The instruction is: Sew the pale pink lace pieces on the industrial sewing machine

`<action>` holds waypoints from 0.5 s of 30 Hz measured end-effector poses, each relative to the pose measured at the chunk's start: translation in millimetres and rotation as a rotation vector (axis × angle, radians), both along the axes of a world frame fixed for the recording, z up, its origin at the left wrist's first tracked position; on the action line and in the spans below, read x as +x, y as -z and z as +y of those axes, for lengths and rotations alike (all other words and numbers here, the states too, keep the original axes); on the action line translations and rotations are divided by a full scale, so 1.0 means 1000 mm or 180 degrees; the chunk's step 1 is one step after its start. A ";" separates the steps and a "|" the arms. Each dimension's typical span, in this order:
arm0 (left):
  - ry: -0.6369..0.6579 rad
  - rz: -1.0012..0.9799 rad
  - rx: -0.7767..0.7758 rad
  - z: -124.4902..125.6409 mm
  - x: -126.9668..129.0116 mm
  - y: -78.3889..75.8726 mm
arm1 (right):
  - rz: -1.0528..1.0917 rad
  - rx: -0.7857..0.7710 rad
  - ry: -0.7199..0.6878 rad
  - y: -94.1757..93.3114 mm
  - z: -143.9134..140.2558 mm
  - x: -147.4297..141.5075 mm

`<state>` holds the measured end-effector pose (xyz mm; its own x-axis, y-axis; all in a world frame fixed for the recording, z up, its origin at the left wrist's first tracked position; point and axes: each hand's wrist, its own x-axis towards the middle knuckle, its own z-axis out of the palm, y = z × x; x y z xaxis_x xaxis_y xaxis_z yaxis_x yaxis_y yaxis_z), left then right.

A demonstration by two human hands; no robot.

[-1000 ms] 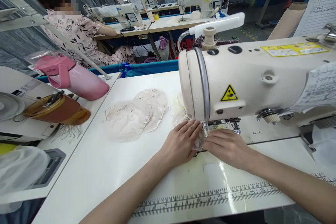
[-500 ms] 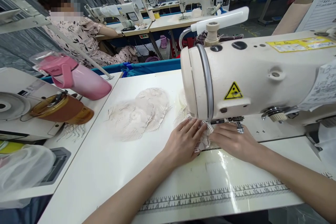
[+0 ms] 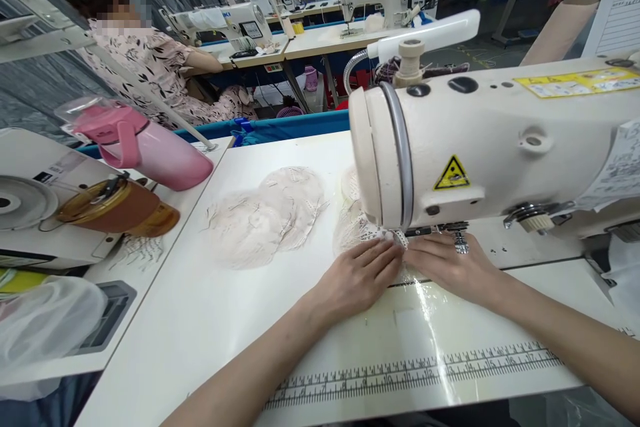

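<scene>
Both hands lie flat, fingers stretched and close together, pressing a small cream lace fabric piece (image 3: pixel 373 235) against the white table (image 3: pixel 210 320) directly under the head of the cream industrial sewing machine (image 3: pixel 480 140). The left hand (image 3: pixel 357 277) holds the lace from the left and the right hand (image 3: pixel 445 263) from the right, fingertips almost touching in front of the metal presser foot (image 3: pixel 457 240). Neither hand is closed around anything; they pin and steer. The step in hand looks like feeding the lace through the stitch line, so the next move probably calls for an even, gentle push away from the body, with the fingertips kept clear of the needle, which the machine head hides.

To the left of the left hand, well apart from it, lies a loose pile of round cream lace pieces (image 3: pixel 265 213). Farther left, on the neighbouring table, a pink plastic jug with a handle (image 3: pixel 145 150) lies tilted with a clear bag over its top; its contents cannot be seen. Just beside it is a brown amber-lidded cup (image 3: pixel 117 210), also tilted, contents hidden. Beyond, another person in a patterned blouse (image 3: pixel 150 73) sits at a machine.
</scene>
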<state>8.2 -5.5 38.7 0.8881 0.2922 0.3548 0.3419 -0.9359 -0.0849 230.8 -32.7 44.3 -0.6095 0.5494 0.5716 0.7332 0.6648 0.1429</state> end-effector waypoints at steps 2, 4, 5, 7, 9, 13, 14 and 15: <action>0.0070 -0.0124 -0.0024 0.000 0.000 -0.001 | 0.0137 -0.0224 -0.0210 0.002 0.000 -0.002; -0.0006 -0.0175 -0.0114 0.000 0.000 -0.003 | 0.0245 -0.0421 -0.0337 0.005 0.000 -0.004; -0.0045 -0.0196 -0.0144 0.001 0.000 -0.004 | 0.0279 -0.0490 -0.0360 0.006 0.000 -0.006; -0.0100 -0.0236 -0.0158 0.002 -0.001 -0.004 | 0.0325 -0.0593 -0.0363 0.008 0.000 -0.007; -0.0127 -0.0275 -0.0134 0.003 -0.001 -0.004 | 0.0403 -0.0680 -0.0360 0.010 0.000 -0.009; -0.0182 -0.0329 -0.0099 0.005 -0.001 0.000 | 0.0551 -0.0750 -0.0276 0.016 -0.001 -0.009; -0.0210 -0.0320 -0.0115 0.006 -0.001 0.000 | 0.0567 -0.0743 -0.0258 0.018 -0.001 -0.009; -0.0240 -0.0305 -0.0137 0.006 -0.001 0.001 | 0.0576 -0.0732 -0.0252 0.019 -0.001 -0.009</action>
<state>6.8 0.5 37.8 0.8257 0.3736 0.4227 0.4160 -0.9093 -0.0089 221.4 -33.4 24.8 -0.5552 0.6318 0.5409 0.6776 0.7207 -0.1464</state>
